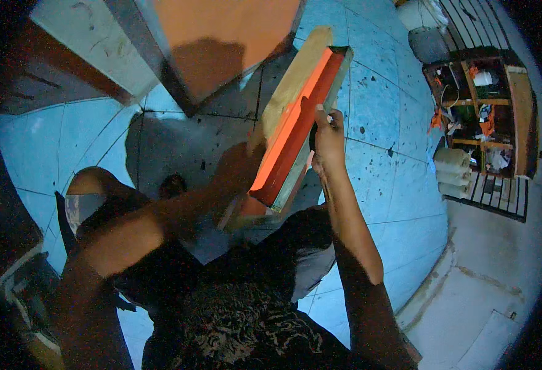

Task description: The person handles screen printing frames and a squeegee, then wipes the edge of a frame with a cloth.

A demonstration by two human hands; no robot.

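Observation:
A long, straight-edged piece (292, 132) with bright orange and dark red faces and a worn grey-green edge slants up and away in front of me. Behind its far end shows a tan board (311, 58), slightly blurred; I cannot tell whether the two are joined. My right hand (329, 139) is closed round the right side of the orange-and-red piece, thumb near the red face. From the lower left my left forearm reaches across, and my left hand (255, 142) is at the left side beside the tan board. It lies in shadow and blur, its fingers not distinguishable.
A large orange panel (228, 43) with dark edges stands at the top, beside a pale grey panel (95, 46). Pale blue floor tiles (373, 117) bear dark spots. On the right are a wooden shelf unit (521, 117) with cluttered compartments and a barred metal rack (496, 197).

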